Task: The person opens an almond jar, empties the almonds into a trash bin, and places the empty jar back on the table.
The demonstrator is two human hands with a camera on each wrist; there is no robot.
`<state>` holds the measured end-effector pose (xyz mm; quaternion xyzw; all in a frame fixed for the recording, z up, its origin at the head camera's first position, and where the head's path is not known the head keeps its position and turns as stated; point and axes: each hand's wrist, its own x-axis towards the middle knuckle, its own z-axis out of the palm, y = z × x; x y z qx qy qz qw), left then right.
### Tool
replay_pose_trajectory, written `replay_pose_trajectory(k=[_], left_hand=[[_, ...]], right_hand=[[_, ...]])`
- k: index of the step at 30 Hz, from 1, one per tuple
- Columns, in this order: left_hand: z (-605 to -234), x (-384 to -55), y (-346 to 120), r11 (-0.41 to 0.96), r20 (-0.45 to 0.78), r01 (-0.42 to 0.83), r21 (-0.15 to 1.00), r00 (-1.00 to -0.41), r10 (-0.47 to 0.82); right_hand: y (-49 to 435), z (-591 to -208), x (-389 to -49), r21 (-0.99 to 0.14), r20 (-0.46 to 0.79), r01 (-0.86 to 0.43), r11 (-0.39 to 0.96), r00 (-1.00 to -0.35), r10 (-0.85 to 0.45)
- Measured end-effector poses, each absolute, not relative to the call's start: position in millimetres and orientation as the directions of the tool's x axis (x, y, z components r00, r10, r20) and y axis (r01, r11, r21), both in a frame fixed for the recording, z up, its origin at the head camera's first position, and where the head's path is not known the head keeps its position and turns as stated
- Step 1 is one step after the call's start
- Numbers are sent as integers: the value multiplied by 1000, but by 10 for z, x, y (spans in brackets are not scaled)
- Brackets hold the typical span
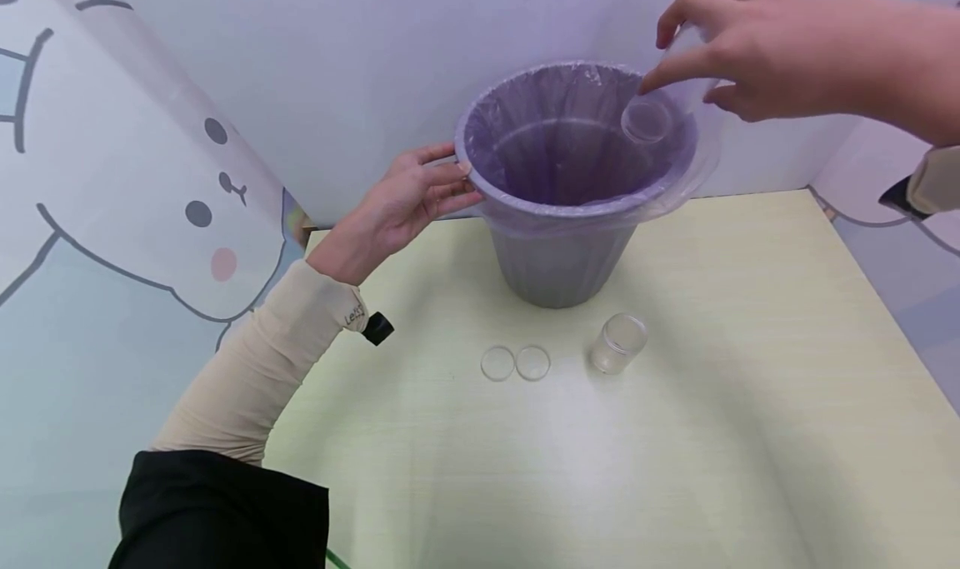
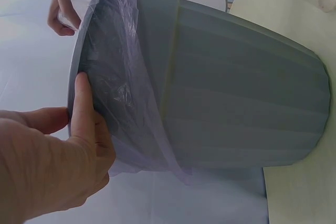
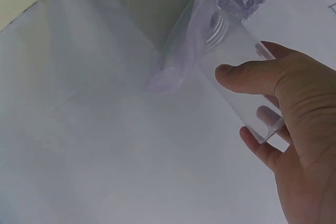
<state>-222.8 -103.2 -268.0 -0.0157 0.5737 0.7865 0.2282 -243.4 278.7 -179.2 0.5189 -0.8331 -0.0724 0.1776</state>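
A grey trash can [image 1: 562, 261] lined with a thin purple plastic bag [image 2: 118, 66] stands on the table. My left hand [image 1: 416, 194] pinches its rim on the left side, thumb on one side and fingers on the other, as the left wrist view shows. Over the opposite side of the rim, my right hand [image 1: 772, 48] grips a clear plastic jar [image 3: 236, 72]. The jar tilts with its round mouth down toward the inside of the can. No contents can be made out in it.
A second clear jar [image 1: 618, 344] stands on the table [image 1: 712, 436] in front of the can. Left of it two clear round lids [image 1: 497, 363] lie side by side. Behind the can rises a pale wall [image 1: 360, 69], with cartoon drawings at the left.
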Motion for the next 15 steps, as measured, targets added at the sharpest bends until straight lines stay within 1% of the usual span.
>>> replay_pose_trajectory(k=[10,15], left_hand=[[-2677,-2217,-1029,-230,-291,-381,895,-892,345],[-2672,-2212,-1031,-230,-293,-382,895,-892,344]], right_hand=[[2689,-1809,-2333,414,173,-808,418,-381,-908],[2664,-1804,-2313,472,115,-804,363,-352,-929]])
